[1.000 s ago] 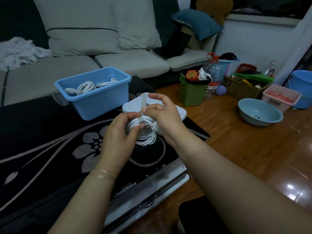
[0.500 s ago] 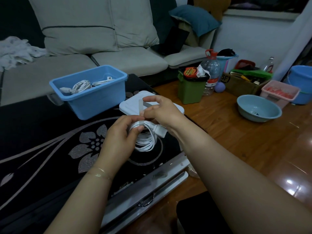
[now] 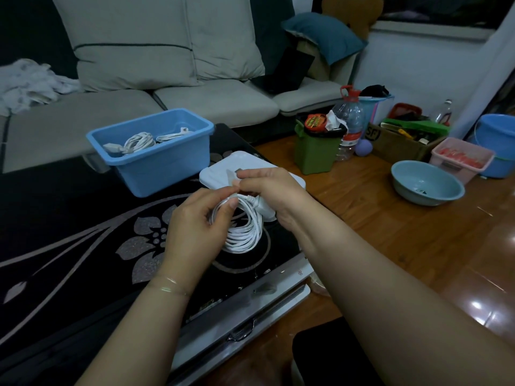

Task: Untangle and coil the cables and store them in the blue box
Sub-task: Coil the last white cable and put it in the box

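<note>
A coiled white cable (image 3: 245, 232) hangs between both hands above the black floral table (image 3: 69, 232). My left hand (image 3: 195, 227) grips the coil's left side, thumb pressed on its top. My right hand (image 3: 273, 190) pinches a pale strap (image 3: 230, 175) that sticks up from the top of the coil; the cable's plug end lies under that palm. Behind the hands, toward the back left, the blue box (image 3: 164, 160) stands on the table with two coiled white cables (image 3: 139, 142) inside.
A white lid (image 3: 223, 168) lies flat just behind the hands. Right of the table are a green bin (image 3: 315, 154), a plastic bottle (image 3: 348, 118), a teal basin (image 3: 426, 182) and a pink tub (image 3: 459, 160) on the wooden floor. A sofa (image 3: 167, 101) runs behind the table.
The strap end has come down lower and my right hand has shifted over the coil's top. The coil hangs a little lower in the left hand's grip.
</note>
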The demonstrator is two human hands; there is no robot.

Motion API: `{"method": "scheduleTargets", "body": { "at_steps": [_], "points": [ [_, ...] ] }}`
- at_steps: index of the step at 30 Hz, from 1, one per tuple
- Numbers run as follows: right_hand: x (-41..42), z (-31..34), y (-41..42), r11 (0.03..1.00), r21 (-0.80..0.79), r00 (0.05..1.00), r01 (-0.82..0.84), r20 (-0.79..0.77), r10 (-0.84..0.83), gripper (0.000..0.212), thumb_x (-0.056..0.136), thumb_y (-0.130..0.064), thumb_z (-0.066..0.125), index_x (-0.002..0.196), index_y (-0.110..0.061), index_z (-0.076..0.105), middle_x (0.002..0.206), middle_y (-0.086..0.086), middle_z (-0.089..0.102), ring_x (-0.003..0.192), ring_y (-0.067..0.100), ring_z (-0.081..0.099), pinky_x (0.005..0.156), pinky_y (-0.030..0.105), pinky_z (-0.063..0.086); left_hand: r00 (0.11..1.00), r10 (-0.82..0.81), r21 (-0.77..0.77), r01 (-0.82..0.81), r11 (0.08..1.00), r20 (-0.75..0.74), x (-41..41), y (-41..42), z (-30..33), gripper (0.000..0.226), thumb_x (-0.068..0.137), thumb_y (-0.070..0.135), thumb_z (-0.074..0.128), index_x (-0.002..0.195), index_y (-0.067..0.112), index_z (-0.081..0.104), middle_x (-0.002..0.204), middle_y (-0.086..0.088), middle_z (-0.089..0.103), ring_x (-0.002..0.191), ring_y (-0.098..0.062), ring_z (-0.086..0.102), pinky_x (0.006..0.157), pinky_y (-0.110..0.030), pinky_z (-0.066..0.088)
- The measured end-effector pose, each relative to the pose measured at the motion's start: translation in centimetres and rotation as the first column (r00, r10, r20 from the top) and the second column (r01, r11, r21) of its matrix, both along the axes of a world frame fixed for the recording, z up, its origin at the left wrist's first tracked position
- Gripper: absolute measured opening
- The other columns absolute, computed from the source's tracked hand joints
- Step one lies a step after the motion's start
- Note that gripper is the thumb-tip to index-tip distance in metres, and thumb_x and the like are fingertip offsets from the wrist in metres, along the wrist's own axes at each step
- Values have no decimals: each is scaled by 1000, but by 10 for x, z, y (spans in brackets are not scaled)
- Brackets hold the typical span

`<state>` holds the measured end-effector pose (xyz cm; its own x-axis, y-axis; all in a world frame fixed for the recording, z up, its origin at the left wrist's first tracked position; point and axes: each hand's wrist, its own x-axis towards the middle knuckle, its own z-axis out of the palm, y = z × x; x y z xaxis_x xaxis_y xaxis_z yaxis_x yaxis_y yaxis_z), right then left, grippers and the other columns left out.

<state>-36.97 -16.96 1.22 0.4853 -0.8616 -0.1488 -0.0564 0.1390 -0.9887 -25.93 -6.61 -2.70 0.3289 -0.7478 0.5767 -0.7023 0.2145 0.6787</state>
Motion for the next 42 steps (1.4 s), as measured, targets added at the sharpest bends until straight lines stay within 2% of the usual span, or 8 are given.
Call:
{"method": "scheduleTargets", "body": {
  "at_steps": [3,11,17,21,25,28,34,42],
  "points": [
    [-1,1,2,999,-37,1000,-21,-3,21,32,83,-5,69,114,-1,65,101,14,70,86,16,66,74,16,53,1000,10,15,-10,1000,-28,-1,1,2,26,90,32,59,110,21,73,99,9,68,94,1,60,83,-7,39],
    [0,1,7,977,-196,996,-81,-55,72,14,93,-18,58,105,-16,65,96,5,71,97,16,67,95,32,51,966,-17,69,36,997,-257,-2,0,10,27,91,22,64,115,34,66,93,16,67,88,8,60,79,-6,39],
    [-5,2,10,928,-312,979,-201,-79,186,11,89,-12,65,99,-12,64,89,16,71,85,11,66,84,23,51,931,57,191,13,982,-361,5,-1,9,57,88,37,66,140,26,46,94,10,68,91,0,62,84,-20,47],
    [-8,2,9,884,-391,965,-256,-156,211,9,88,-10,66,91,-4,70,86,8,72,81,9,66,80,22,53,930,12,209,70,975,-367,7,0,6,30,88,35,66,116,26,68,99,10,72,97,-5,65,92,-35,51],
    [-9,3,8,845,-448,954,-292,-201,223,10,89,-12,65,91,-6,72,88,5,73,84,9,67,83,25,53,920,11,188,69,980,-393,4,0,7,18,89,25,65,104,23,74,89,12,72,84,3,63,77,-20,47],
    [-12,5,7,835,-453,950,-311,-183,254,9,90,-12,63,90,-9,72,86,0,72,87,9,67,85,24,54,892,-6,142,79,987,-451,3,0,10,12,88,23,67,96,31,72,88,15,72,85,4,65,76,-13,47],
    [-10,3,9,853,-403,943,-332,-167,288,14,93,-15,59,93,-12,72,95,2,72,96,12,66,95,30,50,898,0,112,55,992,-439,2,-2,8,16,85,23,71,91,38,69,92,15,72,90,0,66,85,-23,51],
    [-9,-5,2,921,-226,948,-319,-81,308,9,88,-16,66,80,-13,72,87,2,72,89,10,67,89,23,51,940,22,180,43,983,-342,3,-2,8,20,84,19,71,93,37,70,89,20,71,88,4,65,79,-18,48]
  ]
}}
